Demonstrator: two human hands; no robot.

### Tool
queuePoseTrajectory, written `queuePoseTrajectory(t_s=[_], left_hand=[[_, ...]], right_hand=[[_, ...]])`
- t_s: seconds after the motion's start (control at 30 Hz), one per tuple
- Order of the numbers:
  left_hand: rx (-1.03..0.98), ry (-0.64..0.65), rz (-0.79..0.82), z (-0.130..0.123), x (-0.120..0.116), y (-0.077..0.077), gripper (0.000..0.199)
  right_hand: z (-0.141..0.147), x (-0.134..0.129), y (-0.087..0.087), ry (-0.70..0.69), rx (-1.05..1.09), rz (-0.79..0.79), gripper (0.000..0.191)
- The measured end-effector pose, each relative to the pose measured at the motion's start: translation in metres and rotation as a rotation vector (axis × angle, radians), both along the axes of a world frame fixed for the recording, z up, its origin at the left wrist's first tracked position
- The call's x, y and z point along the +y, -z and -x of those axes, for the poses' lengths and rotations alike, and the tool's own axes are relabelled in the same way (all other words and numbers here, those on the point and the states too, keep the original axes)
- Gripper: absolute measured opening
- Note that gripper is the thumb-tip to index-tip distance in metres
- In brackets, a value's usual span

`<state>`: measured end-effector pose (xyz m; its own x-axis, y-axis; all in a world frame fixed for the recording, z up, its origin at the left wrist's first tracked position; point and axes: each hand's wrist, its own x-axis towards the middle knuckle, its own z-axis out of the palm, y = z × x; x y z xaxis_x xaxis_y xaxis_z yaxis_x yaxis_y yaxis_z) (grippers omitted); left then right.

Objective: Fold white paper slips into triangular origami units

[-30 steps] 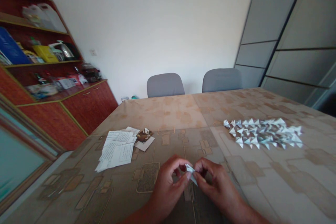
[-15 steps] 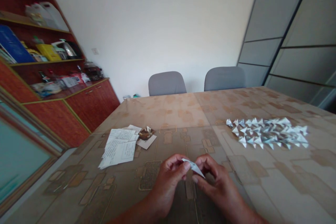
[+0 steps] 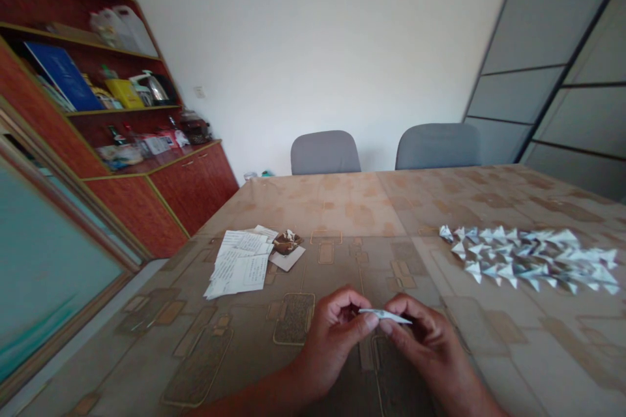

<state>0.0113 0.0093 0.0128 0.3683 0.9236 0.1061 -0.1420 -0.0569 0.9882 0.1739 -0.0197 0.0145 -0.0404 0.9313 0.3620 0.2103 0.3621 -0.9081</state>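
A small folded piece of paper (image 3: pixel 385 316), narrow and white, is held just above the table at the near middle. My left hand (image 3: pixel 337 332) pinches its left end between thumb and fingers. On the other side, my right hand (image 3: pixel 425 332) grips the right part, thumb below and fingers above. To the left lies a fanned stack of printed paper slips (image 3: pixel 240 264), with a brown picture card (image 3: pixel 287 242) at its right edge. Several rows of folded paper pieces (image 3: pixel 528 254) with pointed tips stand at the right.
The table (image 3: pixel 332 205) has a patterned brown cover. Two grey chairs (image 3: pixel 325 153) stand at its far side, before a white wall. A red-brown shelf unit (image 3: pixel 161 202) is at the left, and a grey sliding-door wardrobe (image 3: pixel 518 78) at the right.
The folded paper has turned from slanting down to the right to nearly level and edge-on. My hands have come closer together around it. The whole view has shifted, with things appearing farther right.
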Motion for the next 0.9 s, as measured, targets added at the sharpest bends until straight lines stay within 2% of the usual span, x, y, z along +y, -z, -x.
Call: queuePoseTrajectory(t_s=[0.17,0.27,0.4,0.53,0.77,0.9], left_hand=[[0.065,-0.073,-0.081,-0.003,0.001,0.002,0.011],[0.131,-0.146,-0.217,-0.003,-0.003,0.000,0.022],[0.182,-0.126,-0.390,-0.002,-0.008,-0.002,0.015],[0.248,-0.150,-0.474,0.000,-0.009,-0.003,0.005],[0.238,-0.157,-0.448,0.004,-0.008,-0.006,0.005],[0.219,-0.143,-0.440,0.003,-0.008,-0.007,0.003]], right_hand=[[-0.009,0.000,-0.003,0.124,-0.301,-0.230,0.014],[-0.014,0.001,-0.005,0.155,-0.494,-0.428,0.012],[-0.015,0.000,-0.008,0.144,-0.641,-0.550,0.012],[-0.015,-0.002,-0.012,0.072,-0.619,-0.513,0.010],[-0.021,-0.001,-0.015,-0.053,-0.426,-0.355,0.017],[-0.019,-0.002,-0.019,-0.053,-0.400,-0.330,0.014]])
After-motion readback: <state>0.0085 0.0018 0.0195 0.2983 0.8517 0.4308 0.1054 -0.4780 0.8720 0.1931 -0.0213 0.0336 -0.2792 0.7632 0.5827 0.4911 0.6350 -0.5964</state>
